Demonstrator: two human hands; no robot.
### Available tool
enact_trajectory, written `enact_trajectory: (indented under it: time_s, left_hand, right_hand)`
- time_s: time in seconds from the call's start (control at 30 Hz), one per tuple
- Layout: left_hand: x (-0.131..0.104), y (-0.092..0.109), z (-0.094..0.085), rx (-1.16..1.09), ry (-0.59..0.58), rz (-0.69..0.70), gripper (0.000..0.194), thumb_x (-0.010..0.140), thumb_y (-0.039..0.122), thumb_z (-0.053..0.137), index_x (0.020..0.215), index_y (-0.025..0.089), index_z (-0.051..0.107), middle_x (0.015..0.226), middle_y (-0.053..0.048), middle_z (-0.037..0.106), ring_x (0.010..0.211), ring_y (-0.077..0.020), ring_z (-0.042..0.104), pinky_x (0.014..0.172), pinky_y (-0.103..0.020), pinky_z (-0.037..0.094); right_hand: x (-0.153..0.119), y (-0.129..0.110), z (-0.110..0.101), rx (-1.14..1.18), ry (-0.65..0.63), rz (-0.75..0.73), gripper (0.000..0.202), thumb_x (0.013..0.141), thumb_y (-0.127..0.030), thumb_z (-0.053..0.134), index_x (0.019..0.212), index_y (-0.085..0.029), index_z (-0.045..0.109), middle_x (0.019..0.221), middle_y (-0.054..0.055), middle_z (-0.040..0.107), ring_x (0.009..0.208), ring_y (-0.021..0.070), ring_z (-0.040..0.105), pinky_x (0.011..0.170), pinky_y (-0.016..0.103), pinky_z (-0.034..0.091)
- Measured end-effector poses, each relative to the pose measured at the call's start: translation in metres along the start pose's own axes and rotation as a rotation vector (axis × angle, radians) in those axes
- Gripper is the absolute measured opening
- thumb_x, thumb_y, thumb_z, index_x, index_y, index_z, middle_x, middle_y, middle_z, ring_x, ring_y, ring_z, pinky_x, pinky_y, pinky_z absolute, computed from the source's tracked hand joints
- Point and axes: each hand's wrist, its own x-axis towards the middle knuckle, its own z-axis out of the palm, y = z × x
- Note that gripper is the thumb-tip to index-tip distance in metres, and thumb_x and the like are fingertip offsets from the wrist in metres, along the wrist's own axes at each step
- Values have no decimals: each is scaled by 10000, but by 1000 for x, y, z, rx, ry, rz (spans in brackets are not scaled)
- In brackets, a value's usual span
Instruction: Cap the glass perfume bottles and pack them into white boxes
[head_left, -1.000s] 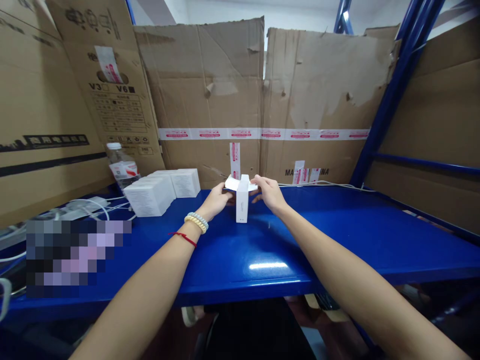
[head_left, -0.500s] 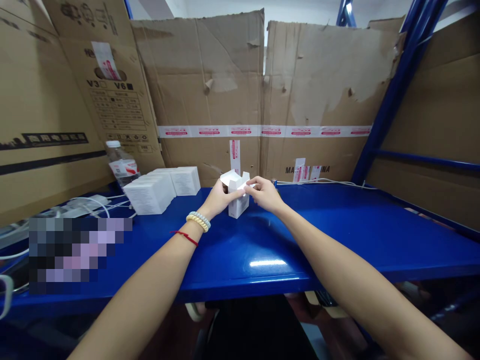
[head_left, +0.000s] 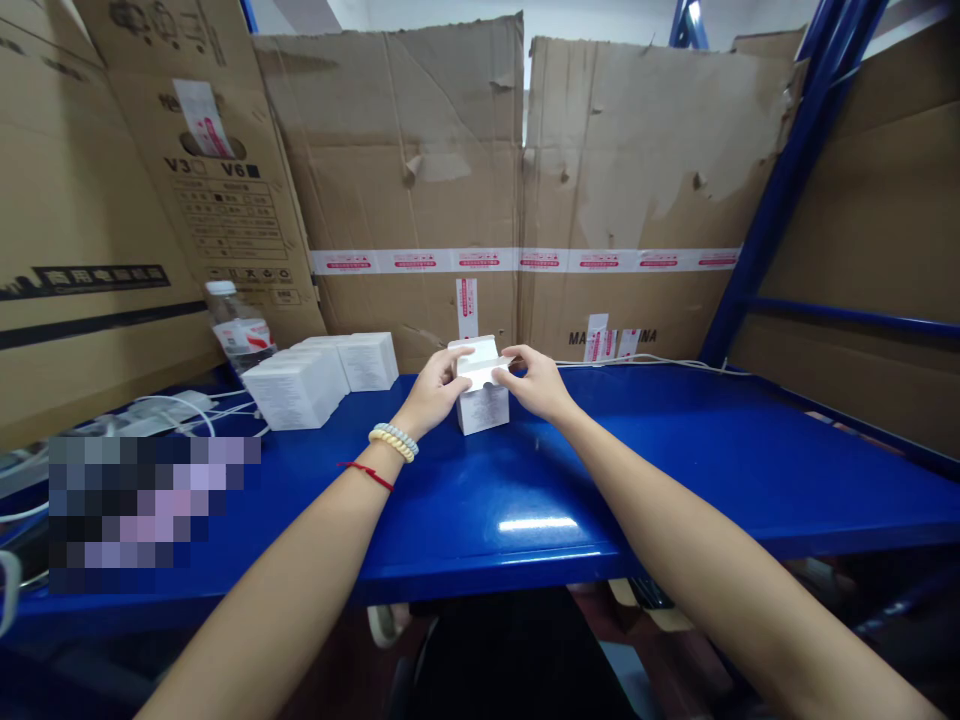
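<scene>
A small white carton [head_left: 484,413] stands on the blue table with its printed face toward me and its top flaps raised. My left hand [head_left: 435,390] grips its upper left side, thumb on the near flap and fingers behind. On the other side my right hand [head_left: 537,384] pinches the right end of the flaps between thumb and fingers. The inside of the carton is hidden from this angle. To the left, several similar white cartons [head_left: 289,392] stand shut in a row.
Behind the cartons is a plastic bottle [head_left: 237,325]. White cables and a power strip [head_left: 169,410] lie at the left, near a blurred-out patch. Cardboard sheets [head_left: 420,200] wall the back, and a blue post [head_left: 780,190] rises at the right. Another cable [head_left: 645,361] runs along the rear edge.
The carton has turned so its broad printed face points toward me. My hands have moved apart to its two sides, and the near flap now faces me.
</scene>
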Motion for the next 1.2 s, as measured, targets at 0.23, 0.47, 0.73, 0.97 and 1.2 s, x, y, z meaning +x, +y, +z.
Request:
enact_trajectory:
  time_s: [0.23, 0.47, 0.73, 0.97, 1.2]
  left_hand:
    - [-4, 8, -9, 523, 168, 198, 212, 663, 229, 661, 852, 162, 592, 1373, -139, 419, 1237, -289, 458, 1001, -440, 417]
    - [-5, 11, -11, 602, 100, 116, 379, 656, 410, 708, 925, 171, 590, 938, -68, 656, 915, -235, 610, 876, -400, 464]
    - [-2, 7, -12, 310, 16, -88, 497, 583, 435, 763, 956, 158, 584, 981, -77, 643, 931, -229, 597, 850, -387, 452]
    - [-2, 10, -12, 273, -36, -124, 484, 597, 434, 756, 946, 164, 556, 999, -78, 639, 950, -228, 586, 857, -389, 441]
    - [-2, 8, -10, 153, -97, -186, 471, 639, 404, 744, 993, 142, 577, 1075, -117, 653, 1012, -244, 597, 905, -409, 442]
  right_hand:
    - [-1, -2, -2, -61, -9, -5, 229, 707, -356, 656, 841, -171, 629, 903, 58, 680, 859, 187, 620, 809, 345, 465]
    - [2, 4, -2, 131, -80, 71, 304, 668, -342, 708, 871, -143, 600, 878, 82, 694, 769, 160, 632, 729, 311, 492]
    - [3, 7, -7, 197, -142, 38, 304, 654, -353, 719, 867, -155, 631, 872, 79, 709, 762, 169, 648, 734, 319, 507]
    - [15, 20, -32, 44, 212, 72, 220, 726, -249, 488, 804, -163, 674, 797, 42, 696, 783, 184, 625, 778, 338, 479]
    - [18, 65, -39, 315, 159, 417, 399, 503, -144, 515, 890, -163, 613, 878, 47, 663, 886, 216, 606, 833, 355, 472]
